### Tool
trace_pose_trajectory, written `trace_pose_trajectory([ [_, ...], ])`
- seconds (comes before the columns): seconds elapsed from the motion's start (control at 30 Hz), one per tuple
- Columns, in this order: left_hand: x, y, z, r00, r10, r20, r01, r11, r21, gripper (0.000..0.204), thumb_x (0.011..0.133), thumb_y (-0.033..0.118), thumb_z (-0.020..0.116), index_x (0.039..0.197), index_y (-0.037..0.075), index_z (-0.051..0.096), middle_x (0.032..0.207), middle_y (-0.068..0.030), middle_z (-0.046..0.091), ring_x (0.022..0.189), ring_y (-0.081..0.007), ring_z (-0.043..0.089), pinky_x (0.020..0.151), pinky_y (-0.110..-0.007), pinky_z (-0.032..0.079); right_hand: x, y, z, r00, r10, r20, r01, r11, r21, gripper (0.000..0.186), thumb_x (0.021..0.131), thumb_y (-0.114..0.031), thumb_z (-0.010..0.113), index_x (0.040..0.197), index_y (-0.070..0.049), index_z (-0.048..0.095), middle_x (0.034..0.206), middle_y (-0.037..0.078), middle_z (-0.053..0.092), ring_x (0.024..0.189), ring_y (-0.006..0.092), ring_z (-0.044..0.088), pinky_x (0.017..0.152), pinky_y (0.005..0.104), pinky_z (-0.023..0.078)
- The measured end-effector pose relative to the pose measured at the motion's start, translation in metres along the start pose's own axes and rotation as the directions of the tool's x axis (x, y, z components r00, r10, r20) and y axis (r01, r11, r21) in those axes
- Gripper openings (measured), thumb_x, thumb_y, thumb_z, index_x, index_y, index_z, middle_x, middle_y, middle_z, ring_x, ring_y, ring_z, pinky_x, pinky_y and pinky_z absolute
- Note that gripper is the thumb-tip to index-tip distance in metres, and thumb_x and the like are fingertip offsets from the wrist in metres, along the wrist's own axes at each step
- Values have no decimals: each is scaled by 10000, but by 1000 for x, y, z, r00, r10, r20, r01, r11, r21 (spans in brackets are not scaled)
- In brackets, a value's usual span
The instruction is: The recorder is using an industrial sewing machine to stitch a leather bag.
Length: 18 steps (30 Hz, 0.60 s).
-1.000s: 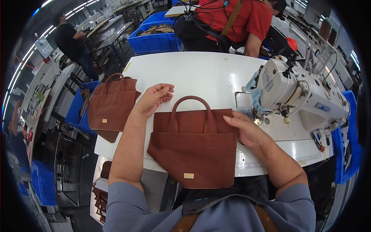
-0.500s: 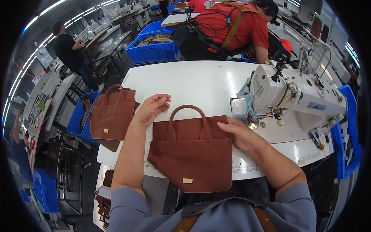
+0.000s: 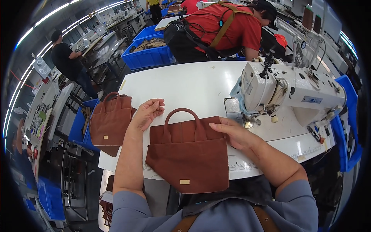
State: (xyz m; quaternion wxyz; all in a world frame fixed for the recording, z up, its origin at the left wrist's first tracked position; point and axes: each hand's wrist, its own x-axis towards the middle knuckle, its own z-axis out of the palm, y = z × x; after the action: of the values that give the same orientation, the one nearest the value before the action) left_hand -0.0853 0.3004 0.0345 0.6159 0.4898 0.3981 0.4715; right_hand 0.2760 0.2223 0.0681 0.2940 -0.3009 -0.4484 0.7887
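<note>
A brown leather bag panel (image 3: pixel 186 162) with a looped handle and a small pale label lies across the white table's front edge. My right hand (image 3: pixel 232 131) grips its top right corner, thumb on the front. Above and left of the panel, my left hand (image 3: pixel 150 112) is raised with fingers curled and pinched; whatever may be between them is too small to make out. Further left, a second similar brown bag piece (image 3: pixel 110 127) rests near the table edge. To the right stands a white sewing machine (image 3: pixel 293 92), with light-blue cloth at its head and its metal bed beside my right hand.
A co-worker in red (image 3: pixel 220 33) bends beyond the white table (image 3: pixel 177 81). Blue bins stand behind (image 3: pixel 147 56), left (image 3: pixel 81 135) and right (image 3: pixel 344 143). Tools (image 3: pixel 316 135) lie by the machine. Another person (image 3: pixel 67 63) stands at left. Leather pieces are stacked below my left forearm.
The view has shifted, so the table scene sits slightly differently. The bag panel and both my hands appear a little further left; their holds look the same.
</note>
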Motion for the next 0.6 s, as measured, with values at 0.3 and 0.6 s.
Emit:
trace_pose_trajectory([
  [0.3,0,0,-7,999,11,-35,-12,999,-50,299,1033,222,653,1238,5,654,1113,-62,682,986,-143,661,930,-302,539,2,2,-3,1000,-9,10,9,999,42,474,1016,-329,657,1394,-57,569,1339,77,661,1225,162,631,1068,338,474],
  [0.6,-3,-5,-7,996,58,-69,-62,996,-64,316,1036,200,639,1266,-15,615,1133,-85,682,1031,-153,674,938,-303,571,0,3,-1,999,-49,19,47,995,93,453,1019,-316,650,1374,-43,585,1310,90,677,1201,172,651,1052,329,494],
])
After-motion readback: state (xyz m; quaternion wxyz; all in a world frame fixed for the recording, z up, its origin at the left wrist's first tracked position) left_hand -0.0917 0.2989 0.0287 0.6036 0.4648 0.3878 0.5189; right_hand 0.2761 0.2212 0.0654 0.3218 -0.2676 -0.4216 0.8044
